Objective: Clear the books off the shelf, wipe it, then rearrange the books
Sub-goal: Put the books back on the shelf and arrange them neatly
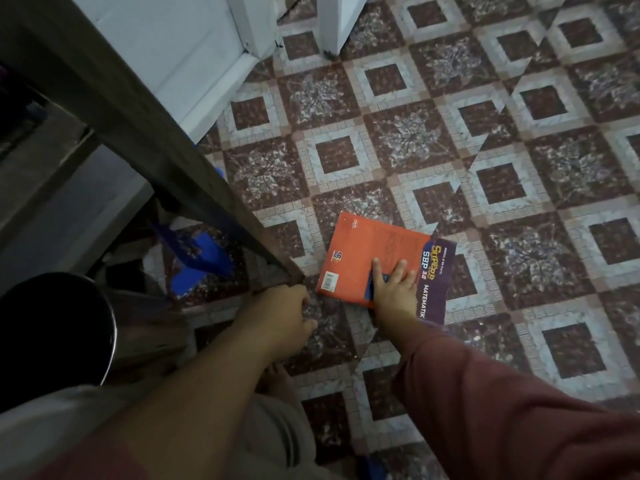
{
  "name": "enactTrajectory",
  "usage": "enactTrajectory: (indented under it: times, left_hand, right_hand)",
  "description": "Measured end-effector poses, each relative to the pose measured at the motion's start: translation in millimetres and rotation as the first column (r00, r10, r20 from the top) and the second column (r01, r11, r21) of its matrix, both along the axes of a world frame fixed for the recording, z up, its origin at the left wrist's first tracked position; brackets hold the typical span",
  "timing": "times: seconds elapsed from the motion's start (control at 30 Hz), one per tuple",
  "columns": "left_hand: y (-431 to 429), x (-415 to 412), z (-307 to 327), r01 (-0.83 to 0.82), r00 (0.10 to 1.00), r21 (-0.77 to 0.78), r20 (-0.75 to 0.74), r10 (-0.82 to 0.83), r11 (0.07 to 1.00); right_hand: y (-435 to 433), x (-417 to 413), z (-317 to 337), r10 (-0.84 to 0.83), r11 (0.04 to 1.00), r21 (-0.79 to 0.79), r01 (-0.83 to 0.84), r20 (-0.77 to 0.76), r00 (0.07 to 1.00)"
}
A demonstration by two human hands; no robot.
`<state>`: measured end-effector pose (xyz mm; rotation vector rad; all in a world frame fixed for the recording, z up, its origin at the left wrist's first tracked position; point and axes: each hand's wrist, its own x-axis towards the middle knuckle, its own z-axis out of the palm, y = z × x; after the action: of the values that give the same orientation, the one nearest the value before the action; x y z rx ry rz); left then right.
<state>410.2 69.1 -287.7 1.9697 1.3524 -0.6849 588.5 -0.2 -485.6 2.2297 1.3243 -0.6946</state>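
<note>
An orange and purple maths workbook (367,258) lies flat on the patterned floor tiles, just right of the dark wooden shelf edge (180,174). My right hand (393,284) rests on the book's near half, fingers spread across the cover and thumb at its lower edge, gripping it. My left hand (282,317) hangs loosely curled near the shelf's bottom corner, holding nothing, and I cannot tell whether it touches the wood. The shelf's interior is dark and its contents are hidden.
Blue slippers (199,258) lie under the shelf. A dark round container (55,327) stands at the lower left. White door frames (332,26) stand at the top. My bare foot (277,379) is below my left hand. Patterned floor (519,202) stretches to the right.
</note>
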Motion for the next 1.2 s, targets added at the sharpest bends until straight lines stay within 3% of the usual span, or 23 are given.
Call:
enactTrajectory:
  times: [0.1, 0.23, 0.37, 0.57, 0.77, 0.83, 1.0, 1.2]
  left_hand:
    - [0.8, 2.4, 2.3, 0.009, 1.0, -0.013, 0.012, -0.009, 1.0]
    - [2.5, 2.3, 6.8, 0.019, 1.0, -0.014, 0.014, -0.019, 1.0]
    - [3.1, 5.8, 15.9, 0.03, 0.999, 0.032, 0.039, -0.031, 0.999]
    - [0.8, -1.1, 22.1, 0.001, 0.999, 0.068, 0.053, -0.004, 0.998]
    - [0.8, -12.2, 34.6, -0.021, 0.993, 0.132, 0.119, 0.006, 0.991]
    - [0.1, -11.2, 42.6, -0.003, 0.986, 0.228, 0.164, -0.035, 0.974]
    - [-6.4, 4.7, 82.5, -0.019, 0.942, 0.505, 0.298, -0.154, 0.863]
    - [-17.2, -25.1, 161.2, 0.224, 0.915, 0.643, 0.119, -0.384, 0.732]
  right_hand:
    - [12.2, 13.6, 15.4, 0.004, 0.998, -0.062, -0.01, -0.1, 0.995]
    - [29.9, 52.9, 48.3, 0.073, 0.997, -0.002, -0.076, -0.268, 0.961]
    - [37.7, 75.6, 71.9, 0.019, 1.0, 0.002, -0.02, -0.359, 0.933]
    - [38.7, 86.2, 89.7, -0.023, 0.999, 0.014, 0.031, -0.372, 0.928]
    - [48.1, 76.6, 128.7, 0.016, 0.985, 0.173, 0.008, -0.137, 0.99]
    - [50.8, 70.8, 157.8, 0.056, 0.984, 0.172, -0.038, -0.103, 0.993]
    - [39.7, 42.0, 261.7, 0.202, 0.977, 0.105, -0.184, -0.201, 0.959]
    - [12.8, -23.2, 396.1, 0.389, 0.919, 0.192, -0.344, -0.294, 0.873]
